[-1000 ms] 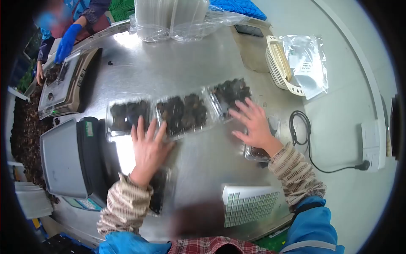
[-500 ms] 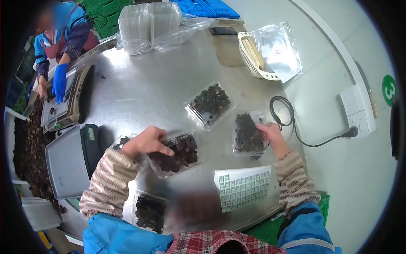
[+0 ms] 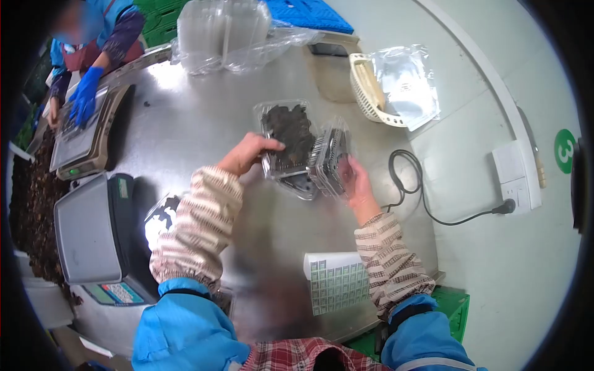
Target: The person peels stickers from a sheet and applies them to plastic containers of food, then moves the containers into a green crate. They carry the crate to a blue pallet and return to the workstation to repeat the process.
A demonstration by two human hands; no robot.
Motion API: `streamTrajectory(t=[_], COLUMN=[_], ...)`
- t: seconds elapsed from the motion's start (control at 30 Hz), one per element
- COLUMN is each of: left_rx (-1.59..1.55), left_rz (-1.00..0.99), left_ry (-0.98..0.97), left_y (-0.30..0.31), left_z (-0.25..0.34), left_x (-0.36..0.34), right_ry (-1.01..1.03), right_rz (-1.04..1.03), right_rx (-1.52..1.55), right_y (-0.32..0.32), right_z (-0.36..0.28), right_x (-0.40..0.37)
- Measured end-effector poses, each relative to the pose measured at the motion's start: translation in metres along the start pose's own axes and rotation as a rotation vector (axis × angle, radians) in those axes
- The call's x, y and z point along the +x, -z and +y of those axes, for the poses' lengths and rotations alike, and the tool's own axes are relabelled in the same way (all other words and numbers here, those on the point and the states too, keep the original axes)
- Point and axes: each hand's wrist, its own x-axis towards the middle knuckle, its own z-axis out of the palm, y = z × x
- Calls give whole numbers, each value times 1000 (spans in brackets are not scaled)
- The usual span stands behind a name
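My left hand [image 3: 250, 153] grips the near left edge of a clear plastic box [image 3: 289, 133] filled with dark pieces like wood ear mushrooms, thumb on top. Beneath that box, a second clear box [image 3: 302, 186] shows only its near edge. In my right hand [image 3: 357, 184] is another clear box [image 3: 331, 162] of dark pieces, tilted up on its side against the right side of the left-hand box. The fingers behind it are partly hidden. Another box [image 3: 162, 219] lies left of my left sleeve, partly covered by it.
A sheet of printed labels [image 3: 337, 281] lies near the front edge. Left are a grey scale [image 3: 90, 232] and another scale where a co-worker's blue-gloved hand [image 3: 85, 99] works. Stacked empty boxes [image 3: 223, 34], a white basket [image 3: 365, 93] and a black cable [image 3: 402, 179] stand further off.
My left hand has carried its box away from me and right, over the middle box. My right hand has lifted its box, moved it left and tipped it. The co-worker's gloved hand has shifted slightly.
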Motion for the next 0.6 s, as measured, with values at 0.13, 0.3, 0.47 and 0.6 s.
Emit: streamTrajectory(t=[0.13,0.3,0.47,0.6], left_rx=[-83,314,1337,1261], left_rz=[97,351,875,629], left_ry=[-1,32,-202,319], left_y=[-7,-28,62,95], left_z=[-42,-28,-38,-46], left_x=[-104,-199,-243,-260], right_ry=[-170,-73,14,-250], right_rz=[-130,-75,-100,-63], right_rx=[-113,-268,-514,-596], right_y=[-16,-29,-36,-22], right_z=[20,59,14,83], right_x=[-32,-57,-155,-220])
